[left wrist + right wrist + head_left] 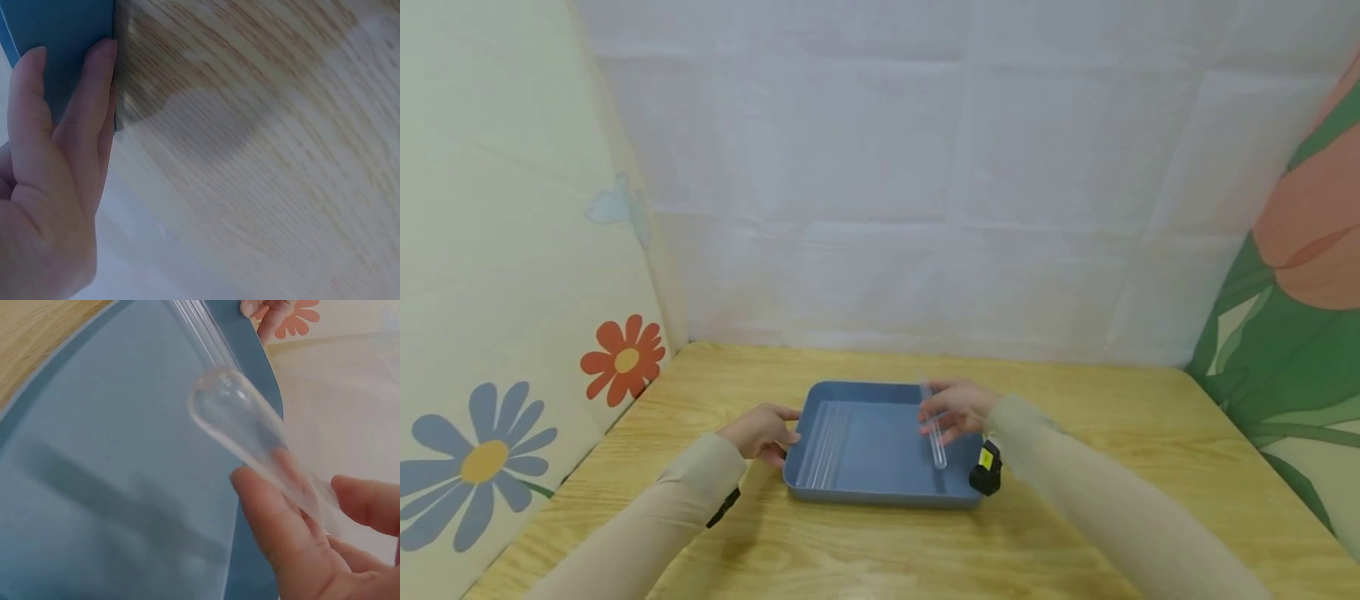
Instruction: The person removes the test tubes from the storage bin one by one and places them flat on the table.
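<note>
A blue rectangular tray (pixel 891 500) lies on the table, with several clear test tubes (pixel 826 446) side by side along its left end. The left hand (pixel 763 431) rests against the tray's left side; in the left wrist view its fingers (pixel 94 81) are fairly straight and touch the tray's outer wall (pixel 65 25). Over the tray's right part, the right hand (pixel 958 408) holds one clear test tube (pixel 937 442) between thumb and fingers. The tube is tilted, and its rounded end (pixel 222 394) points down toward the tray floor in the right wrist view.
The wood-grain table (pixel 865 550) extends around the tray. A white sheet (pixel 887 208) hangs behind it. Printed flower panels stand at the left (pixel 482 250) and right (pixel 1300 333). Black wrist devices (pixel 987 468) are worn at both sleeves.
</note>
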Tool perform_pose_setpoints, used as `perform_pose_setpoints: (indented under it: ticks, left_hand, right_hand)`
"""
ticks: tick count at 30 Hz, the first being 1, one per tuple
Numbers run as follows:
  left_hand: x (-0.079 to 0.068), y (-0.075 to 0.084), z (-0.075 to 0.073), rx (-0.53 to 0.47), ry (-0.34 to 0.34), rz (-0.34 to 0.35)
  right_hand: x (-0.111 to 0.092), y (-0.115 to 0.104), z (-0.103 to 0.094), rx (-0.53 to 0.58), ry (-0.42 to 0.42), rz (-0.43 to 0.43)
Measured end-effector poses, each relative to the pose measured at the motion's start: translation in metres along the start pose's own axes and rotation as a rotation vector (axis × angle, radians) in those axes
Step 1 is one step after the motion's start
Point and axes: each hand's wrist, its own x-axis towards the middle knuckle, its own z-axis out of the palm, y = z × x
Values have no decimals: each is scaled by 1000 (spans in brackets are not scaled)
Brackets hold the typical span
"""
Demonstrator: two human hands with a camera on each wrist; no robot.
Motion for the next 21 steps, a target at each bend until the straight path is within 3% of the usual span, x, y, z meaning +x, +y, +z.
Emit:
perform_pose_setpoints:
  ticks: [21]
  left_hand:
    - [-2, 0, 2, 15, 17, 8]
  right_hand:
    - [-6, 6, -18, -11, 3, -33]
